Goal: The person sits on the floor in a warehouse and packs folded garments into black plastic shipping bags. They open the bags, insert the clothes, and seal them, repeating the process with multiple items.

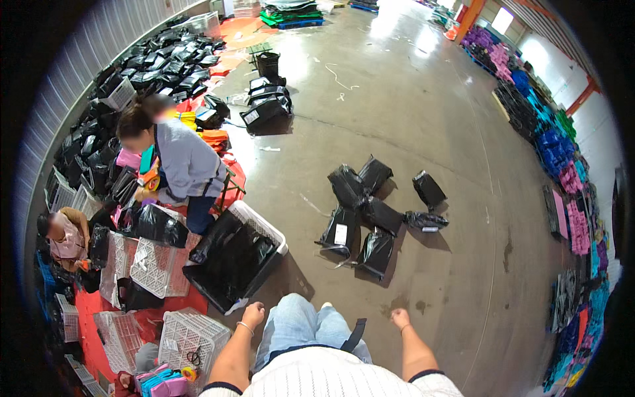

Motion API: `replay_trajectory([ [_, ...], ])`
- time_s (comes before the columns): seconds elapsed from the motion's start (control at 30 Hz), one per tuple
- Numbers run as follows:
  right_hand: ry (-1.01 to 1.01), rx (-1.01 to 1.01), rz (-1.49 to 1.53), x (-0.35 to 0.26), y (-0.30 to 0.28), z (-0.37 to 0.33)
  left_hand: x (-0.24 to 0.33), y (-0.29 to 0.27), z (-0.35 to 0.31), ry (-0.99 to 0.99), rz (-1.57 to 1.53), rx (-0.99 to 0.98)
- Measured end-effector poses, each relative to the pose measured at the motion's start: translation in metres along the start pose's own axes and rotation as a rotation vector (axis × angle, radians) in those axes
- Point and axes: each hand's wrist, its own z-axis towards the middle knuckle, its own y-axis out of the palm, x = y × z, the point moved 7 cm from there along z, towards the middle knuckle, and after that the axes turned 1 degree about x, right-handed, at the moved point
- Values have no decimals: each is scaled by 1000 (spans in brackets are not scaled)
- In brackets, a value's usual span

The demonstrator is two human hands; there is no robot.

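My left hand (252, 315) hangs loosely curled with nothing visible in it, close to the corner of a white plastic crate (278, 233). Black plastic bags (233, 255) fill that crate and spill over its near side. Off to the right, my right hand (399, 318) is also curled over bare floor and holds nothing that I can see. Ahead of my legs lies a group of black wrapped parcels (381, 216), one with a white label (340, 234). A separate black parcel (429, 190) stands to their right.
Left, a seated person in a grey top (188, 162) bends over bags, and another person (68, 238) sits farther left. White crates (159, 268) stand on red sheeting (90, 331). A black bag pile (155, 69) lines the wall. Coloured stacks (555, 149) run along the right.
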Motion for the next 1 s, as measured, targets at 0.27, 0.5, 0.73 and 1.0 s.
replay_trajectory([
  [0.27, -497, -140, 164, -466, 56, 256, 31, -24, 192, -178, -140, 34],
  [0.5, -313, -461, -6, -593, 169, 319, 110, -108, 453, -86, 90, -85],
  [0.73, -84, -406, 85, -656, 155, 442, 277, -215, 735, 25, 16, 10],
  [1.0, -84, -474, -81, -835, 191, 694, 373, -225, 992, -50, 22, -50],
])
